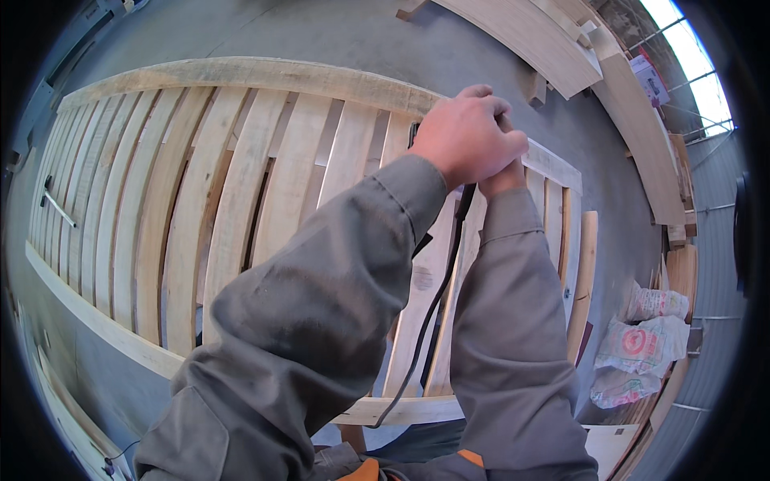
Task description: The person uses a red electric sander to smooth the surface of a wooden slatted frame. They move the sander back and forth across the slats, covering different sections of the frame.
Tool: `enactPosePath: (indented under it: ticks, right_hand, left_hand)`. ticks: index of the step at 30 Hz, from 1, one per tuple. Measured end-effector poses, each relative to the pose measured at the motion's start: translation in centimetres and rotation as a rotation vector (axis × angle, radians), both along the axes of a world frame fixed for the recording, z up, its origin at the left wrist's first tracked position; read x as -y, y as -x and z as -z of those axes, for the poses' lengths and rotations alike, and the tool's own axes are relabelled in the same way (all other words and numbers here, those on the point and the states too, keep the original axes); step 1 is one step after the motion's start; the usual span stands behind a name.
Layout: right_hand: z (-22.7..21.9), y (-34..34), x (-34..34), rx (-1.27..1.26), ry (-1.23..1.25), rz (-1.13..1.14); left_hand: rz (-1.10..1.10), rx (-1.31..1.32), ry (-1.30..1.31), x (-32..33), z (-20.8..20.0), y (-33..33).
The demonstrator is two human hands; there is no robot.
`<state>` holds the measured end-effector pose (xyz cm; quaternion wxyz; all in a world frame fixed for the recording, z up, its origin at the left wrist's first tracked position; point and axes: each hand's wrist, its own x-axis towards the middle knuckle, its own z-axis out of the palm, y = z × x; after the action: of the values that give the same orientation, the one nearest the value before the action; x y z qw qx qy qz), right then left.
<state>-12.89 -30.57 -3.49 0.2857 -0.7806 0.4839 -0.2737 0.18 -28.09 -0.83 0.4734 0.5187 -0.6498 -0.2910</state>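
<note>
Both my arms, in grey sleeves, reach over a pale wooden slatted frame (309, 160) to its far rail. My left hand (472, 132) is closed at that rail, on top of my right hand (507, 178). Most of the right hand is hidden; its wrist and part of the fingers show, curled. From beneath the hands a black power cord (439, 295) runs back toward me over the slats. It comes from a dark corded power tool (414, 135), of which only small black bits show; its kind is hidden.
A T-shaped hand tool (59, 208) with a dark head and shiny handle lies on the slats at far left. Long boards (529, 40) lie at the upper right. Printed sacks (638, 345) sit at the right beside a corrugated wall (716, 264). Grey floor surrounds the frame.
</note>
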Motion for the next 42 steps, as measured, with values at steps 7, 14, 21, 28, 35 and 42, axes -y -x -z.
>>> enactPosePath:
  ticks: [7,14,21,28,35,42]
  right_hand:
    - [2.3,-3.4,2.7,0.379,0.069,0.027]
    - [5.7,-6.2,6.7,0.321,-0.018,0.133]
    - [1.3,-7.2,3.7,-0.368,0.171,0.131]
    - [-0.6,-6.1,3.0,-0.329,0.032,0.082]
    - [-1.0,-4.9,2.4,-0.037,-0.071,0.088]
    - [-1.3,-3.6,1.7,-0.094,0.059,0.122]
  left_hand:
    - [-0.013,0.012,-0.007,1.6,-1.0,-2.3]
    - [0.032,-0.044,-0.135,1.6,-1.6,-5.2]
    - [0.03,-0.066,-0.18,1.7,-1.5,-6.0]
    - [0.043,-0.063,-0.197,2.3,-1.6,-5.2]
    - [0.036,-0.081,-0.162,2.3,-1.2,-4.0]
    - [0.049,-0.056,-0.186,2.7,-1.6,-2.3]
